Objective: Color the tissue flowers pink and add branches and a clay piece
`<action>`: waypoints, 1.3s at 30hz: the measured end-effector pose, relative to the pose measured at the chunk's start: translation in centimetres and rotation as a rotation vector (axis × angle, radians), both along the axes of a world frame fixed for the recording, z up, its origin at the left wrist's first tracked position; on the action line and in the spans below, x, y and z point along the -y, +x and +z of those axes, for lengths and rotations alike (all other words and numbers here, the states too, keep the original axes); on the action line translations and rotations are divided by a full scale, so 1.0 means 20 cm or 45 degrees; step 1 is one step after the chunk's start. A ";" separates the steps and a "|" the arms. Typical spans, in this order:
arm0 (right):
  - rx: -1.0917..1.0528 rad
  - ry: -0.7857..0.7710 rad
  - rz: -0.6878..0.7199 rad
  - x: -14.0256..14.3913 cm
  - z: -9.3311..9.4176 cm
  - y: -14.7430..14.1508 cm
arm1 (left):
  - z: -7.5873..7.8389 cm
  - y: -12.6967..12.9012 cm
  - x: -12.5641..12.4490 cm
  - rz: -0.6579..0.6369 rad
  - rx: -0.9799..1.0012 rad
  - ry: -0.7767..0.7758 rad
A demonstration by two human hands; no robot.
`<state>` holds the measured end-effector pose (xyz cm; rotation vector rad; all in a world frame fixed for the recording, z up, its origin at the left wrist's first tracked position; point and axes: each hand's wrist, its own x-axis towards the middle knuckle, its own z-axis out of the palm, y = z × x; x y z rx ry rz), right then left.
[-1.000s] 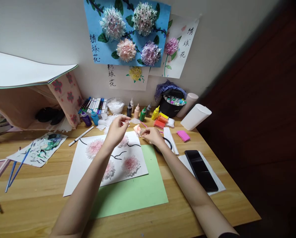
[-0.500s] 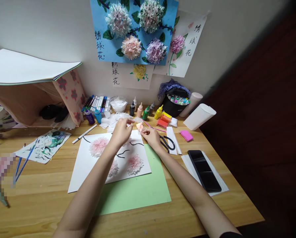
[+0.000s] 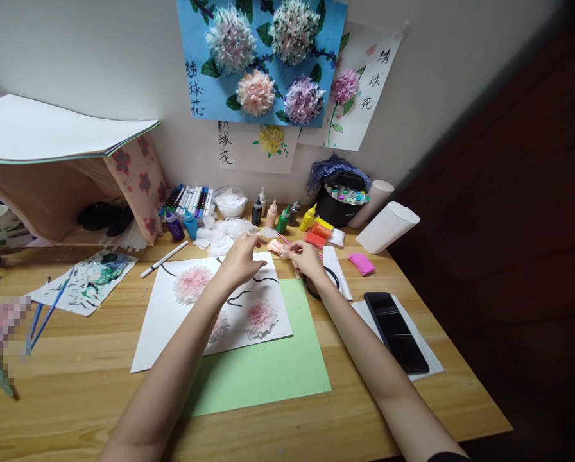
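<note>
My right hand [image 3: 305,258] pinches a small peach-coloured lump [image 3: 275,246], which looks soft; whether it is clay or crumpled paper I cannot tell. Just left of it, my left hand [image 3: 242,258] hovers above the paper's back edge, thumb and fingers apart with nothing between them. Under both forearms lies a white sheet [image 3: 157,321] with fluffy pink-and-white paper flowers [image 3: 262,319] and black painted branches. A green sheet [image 3: 268,378] sits beneath it. Black-handled scissors [image 3: 337,277] are partly covered by my right wrist.
White paper scraps [image 3: 220,237] and small paint bottles [image 3: 282,220] stand along the wall. Red clay packets [image 3: 316,239], a pink packet [image 3: 362,264] and a phone [image 3: 397,332] lie to the right. A paint-smeared sheet [image 3: 85,282] with brushes [image 3: 51,311] is at left.
My right hand has shifted slightly right, drawing the peach lump out sideways. My left hand's thumb has spread away from its fingers. The scissors' handles are more covered by my wrist.
</note>
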<state>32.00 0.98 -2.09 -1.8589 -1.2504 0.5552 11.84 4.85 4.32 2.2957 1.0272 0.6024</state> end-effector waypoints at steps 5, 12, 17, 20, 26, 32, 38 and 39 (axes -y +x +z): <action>-0.093 0.019 -0.098 -0.04 -0.06 0.00 | 0.03 -0.01 0.00 0.042 0.009 0.011; -0.438 0.024 -0.088 -0.08 -0.14 -0.03 | 0.02 0.00 0.00 0.006 0.085 0.038; -0.656 0.057 -0.069 -0.08 -0.15 -0.06 | 0.01 0.00 0.00 0.009 0.081 0.061; -0.712 0.071 -0.046 -0.08 -0.15 -0.06 | 0.01 0.00 0.00 0.011 0.089 0.061; -0.682 0.101 -0.043 -0.08 -0.15 -0.09 | 0.01 0.00 0.00 -0.003 0.124 0.061; -0.660 0.090 -0.057 -0.07 -0.05 -0.09 | 0.00 -0.01 0.00 -0.064 -0.020 0.190; -0.709 0.059 0.073 0.01 0.19 -0.09 | 0.00 0.04 0.04 -0.161 -0.190 0.488; -0.720 0.055 0.101 0.03 0.23 -0.10 | 0.02 0.05 0.05 -0.173 -0.197 0.520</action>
